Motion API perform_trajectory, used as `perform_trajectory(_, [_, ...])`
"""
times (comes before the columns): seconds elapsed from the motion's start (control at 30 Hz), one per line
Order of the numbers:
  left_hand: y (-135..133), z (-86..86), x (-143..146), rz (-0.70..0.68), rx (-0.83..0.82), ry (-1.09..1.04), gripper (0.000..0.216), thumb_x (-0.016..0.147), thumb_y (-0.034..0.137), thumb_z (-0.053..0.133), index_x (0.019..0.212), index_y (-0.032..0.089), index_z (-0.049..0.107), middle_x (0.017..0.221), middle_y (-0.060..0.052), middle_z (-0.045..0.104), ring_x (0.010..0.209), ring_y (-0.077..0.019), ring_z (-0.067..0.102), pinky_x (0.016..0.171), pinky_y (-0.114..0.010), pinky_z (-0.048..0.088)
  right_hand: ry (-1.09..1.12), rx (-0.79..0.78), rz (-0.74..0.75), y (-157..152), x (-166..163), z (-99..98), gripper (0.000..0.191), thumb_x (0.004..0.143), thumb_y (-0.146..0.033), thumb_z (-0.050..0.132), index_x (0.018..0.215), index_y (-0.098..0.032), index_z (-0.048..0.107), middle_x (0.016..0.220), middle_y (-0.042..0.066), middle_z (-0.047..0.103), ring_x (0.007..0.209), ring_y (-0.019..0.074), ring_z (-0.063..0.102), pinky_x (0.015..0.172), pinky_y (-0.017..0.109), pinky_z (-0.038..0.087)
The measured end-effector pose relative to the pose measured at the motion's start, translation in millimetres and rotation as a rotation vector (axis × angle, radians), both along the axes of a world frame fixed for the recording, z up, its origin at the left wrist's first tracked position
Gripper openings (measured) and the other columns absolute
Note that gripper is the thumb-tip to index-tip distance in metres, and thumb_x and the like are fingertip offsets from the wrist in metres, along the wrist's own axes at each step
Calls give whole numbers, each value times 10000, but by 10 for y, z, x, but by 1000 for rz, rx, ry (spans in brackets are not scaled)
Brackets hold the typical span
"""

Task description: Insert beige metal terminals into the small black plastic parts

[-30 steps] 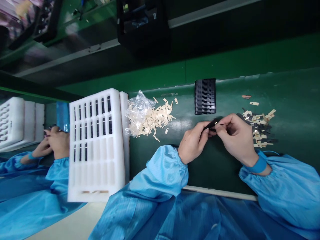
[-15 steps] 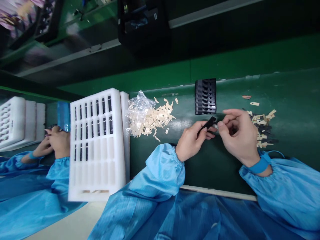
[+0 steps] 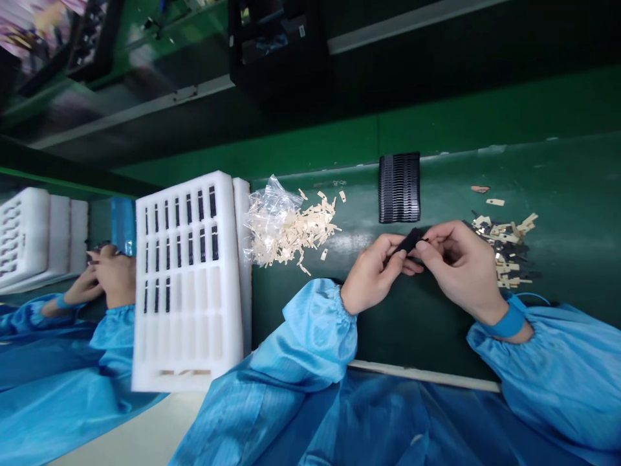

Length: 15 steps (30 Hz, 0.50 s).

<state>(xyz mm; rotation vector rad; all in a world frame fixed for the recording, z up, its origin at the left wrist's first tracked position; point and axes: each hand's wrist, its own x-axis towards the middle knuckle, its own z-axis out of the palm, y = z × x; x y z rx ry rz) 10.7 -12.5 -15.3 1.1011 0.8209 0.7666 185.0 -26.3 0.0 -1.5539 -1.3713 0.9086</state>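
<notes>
My left hand [image 3: 373, 268] is closed around a slim black plastic part [image 3: 409, 240], held tilted above the green bench. At the far end of that part, my right hand [image 3: 458, 262] has thumb and forefinger pinched together, touching or nearly touching it. Whatever lies between those right fingertips is too small and covered to make out. Just beyond the hands stands a row of similar black parts [image 3: 399, 188], packed side by side. To the right of my right hand lies a pile of cream and black strips [image 3: 512, 252].
A white foam tray [image 3: 184, 330] with black parts in its slots stands at the left. Beside it, cream tabs [image 3: 305, 230] spill from a clear plastic bag [image 3: 274, 207]. A co-worker's hands [image 3: 114, 275] are at far left. A dark shelf [image 3: 417, 26] runs along the back.
My right hand has closed from loosely spread fingers into a pinch and come against the black part's end. My left hand has barely moved.
</notes>
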Motion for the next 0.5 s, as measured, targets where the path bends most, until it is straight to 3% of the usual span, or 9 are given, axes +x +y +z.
perform_trajectory(0.5, [-52, 26, -24, 10, 246, 243, 292, 1064, 360, 470, 1271, 167, 542, 995, -79, 766, 919, -159, 775, 878, -289, 624, 96, -60, -29, -2, -17, -38, 133, 898, -305, 687, 832, -233, 596, 679, -16, 608, 556, 134, 555, 495, 261, 429])
